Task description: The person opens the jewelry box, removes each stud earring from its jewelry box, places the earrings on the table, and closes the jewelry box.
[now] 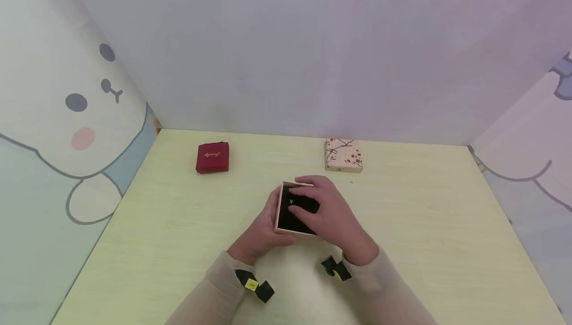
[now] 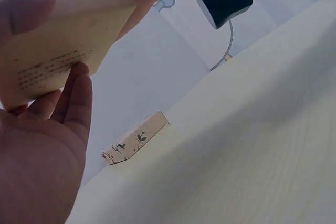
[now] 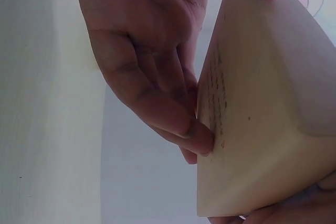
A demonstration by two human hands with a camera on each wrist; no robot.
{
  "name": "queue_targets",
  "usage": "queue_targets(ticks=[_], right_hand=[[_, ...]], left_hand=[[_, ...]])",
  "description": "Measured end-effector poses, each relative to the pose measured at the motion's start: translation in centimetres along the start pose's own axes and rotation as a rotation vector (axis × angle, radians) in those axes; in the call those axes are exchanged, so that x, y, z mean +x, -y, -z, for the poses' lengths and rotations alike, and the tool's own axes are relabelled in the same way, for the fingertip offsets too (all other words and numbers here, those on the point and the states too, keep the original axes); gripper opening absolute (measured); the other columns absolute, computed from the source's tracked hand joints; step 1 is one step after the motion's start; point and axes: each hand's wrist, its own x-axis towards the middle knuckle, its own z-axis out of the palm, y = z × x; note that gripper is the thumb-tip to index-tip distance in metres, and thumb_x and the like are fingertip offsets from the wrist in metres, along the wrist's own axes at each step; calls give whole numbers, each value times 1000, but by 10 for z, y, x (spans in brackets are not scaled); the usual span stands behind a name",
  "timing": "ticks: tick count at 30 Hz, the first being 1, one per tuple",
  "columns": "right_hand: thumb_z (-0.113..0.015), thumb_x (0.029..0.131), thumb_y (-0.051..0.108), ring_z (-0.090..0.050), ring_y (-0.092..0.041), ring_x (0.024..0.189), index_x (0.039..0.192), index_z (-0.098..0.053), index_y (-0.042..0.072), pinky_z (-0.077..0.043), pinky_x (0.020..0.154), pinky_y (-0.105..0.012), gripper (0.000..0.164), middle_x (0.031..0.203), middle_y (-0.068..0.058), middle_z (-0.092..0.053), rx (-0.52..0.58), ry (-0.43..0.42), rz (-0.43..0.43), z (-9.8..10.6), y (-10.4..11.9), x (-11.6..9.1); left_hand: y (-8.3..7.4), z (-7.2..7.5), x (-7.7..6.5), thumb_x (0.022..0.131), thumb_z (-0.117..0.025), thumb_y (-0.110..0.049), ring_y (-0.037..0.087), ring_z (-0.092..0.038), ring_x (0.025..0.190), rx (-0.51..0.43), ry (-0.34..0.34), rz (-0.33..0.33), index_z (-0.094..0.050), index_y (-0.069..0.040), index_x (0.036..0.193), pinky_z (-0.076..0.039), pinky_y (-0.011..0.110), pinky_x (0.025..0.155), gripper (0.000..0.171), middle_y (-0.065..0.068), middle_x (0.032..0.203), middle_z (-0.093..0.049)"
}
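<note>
My left hand (image 1: 263, 228) holds a small open pale box (image 2: 63, 35) from its left side, thumb along the near wall and fingers underneath. Printed lines show on the underside in both wrist views. Black padding (image 1: 288, 223) fills the box, and a tiny silver star-shaped piece (image 1: 291, 201) sits on it. My right hand (image 1: 332, 213) arches over the box's right side, covering that part. Its thumb and forefinger are spread apart, one tip on either side of the star.
A pink lid-like box piece with a blossom-branch print (image 1: 344, 155) lies at the back of the table (image 1: 424, 216), right of centre. A dark red box with gold lettering (image 1: 212, 157) stands at the back left. A pale curtain-like wall (image 1: 286, 57) rises behind the table.
</note>
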Motion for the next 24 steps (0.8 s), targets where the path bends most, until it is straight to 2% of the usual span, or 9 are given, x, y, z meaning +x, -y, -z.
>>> queue_targets(ticks=[5, 15, 24], right_hand=[[-82, 89, 18, -52, -24, 130, 113, -81, 11, -46, 105, -47, 25, 138, -5, -62, -19, 6, 31, -1, -2, 1], [-82, 89, 16, -52, -24, 131, 107, -83, 16, -45, 106, -47, 18, 138, -5, -62, -24, 18, 45, -2, -6, 1], [-81, 90, 14, -53, -23, 128, 100, -83, 19, -46, 104, -47, 11, 137, -2, -61, 11, 29, -4, 0, -4, 0]], left_hand=[[1, 0, 0, 82, -85, -3, 31, -47, 130, 4, -5, 2, -5, -25, 163, -48, 35, 103, 116, 13, 162, -26], [2, 2, 0, 82, -83, 0, 32, -47, 130, 34, -17, 16, -6, -25, 163, -48, 35, 103, 114, 12, 163, -25], [1, 0, 0, 82, -84, -1, 31, -47, 132, 23, -13, 11, -7, -26, 161, -47, 35, 106, 113, 13, 161, -26]])
